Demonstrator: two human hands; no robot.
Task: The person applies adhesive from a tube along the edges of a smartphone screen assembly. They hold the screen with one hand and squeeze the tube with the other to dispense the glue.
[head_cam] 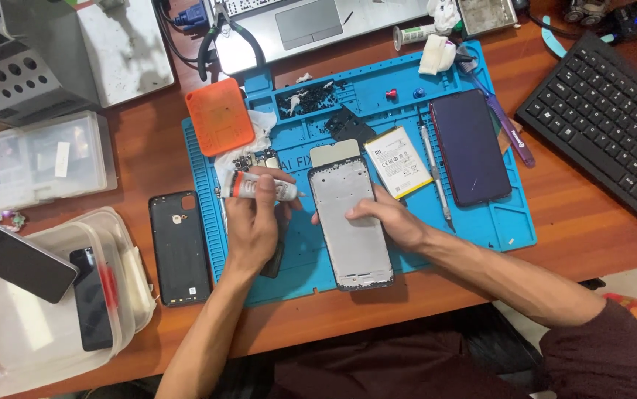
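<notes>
A silver phone frame (348, 244) lies lengthwise on the blue repair mat (510, 222), with a pale screen panel (334, 152) sticking out at its far end. My right hand (388, 218) rests flat on the frame's right edge and holds it down. My left hand (252, 222) grips a small glue tube (263, 186), white with an orange band, its nozzle pointing right toward the frame's upper left corner. The nozzle tip is just short of the frame.
A white battery (397, 162), a dark phone (470, 146), a metal tool (435, 174) and an orange square pad (219, 116) lie on the mat. A black back cover (179, 247) sits left of it. Plastic tubs (52, 310), a keyboard (614, 125) and a laptop (311, 22) surround.
</notes>
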